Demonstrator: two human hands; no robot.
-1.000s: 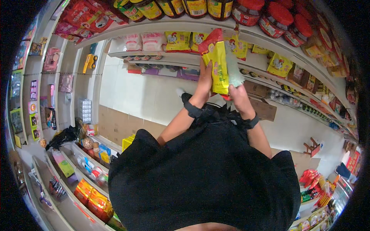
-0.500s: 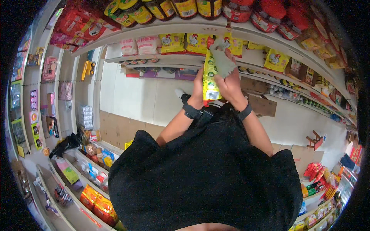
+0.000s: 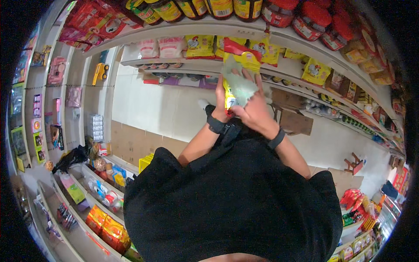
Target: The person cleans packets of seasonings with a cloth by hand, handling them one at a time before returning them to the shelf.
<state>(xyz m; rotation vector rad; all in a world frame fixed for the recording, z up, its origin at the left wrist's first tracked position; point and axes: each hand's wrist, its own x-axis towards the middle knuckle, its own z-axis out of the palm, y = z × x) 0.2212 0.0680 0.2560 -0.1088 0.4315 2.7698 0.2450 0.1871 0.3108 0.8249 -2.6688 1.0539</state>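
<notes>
L hand (image 3: 221,97) grips yellow packet (image 3: 238,65) from behind, up by mid shelf (image 3: 183,63). R hand (image 3: 255,109) presses pale cloth (image 3: 241,87) on its front. Best: hold packet firm, wipe w/ even strokes.

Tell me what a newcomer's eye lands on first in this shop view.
First comes the tall yellow and red snack packet at centre top, gripped by the left hand while the right hand presses a pale green cloth against it. Just behind stands the white shelf with a row of matching yellow packets, and red-lidded jars line the shelf above at upper right.
</notes>
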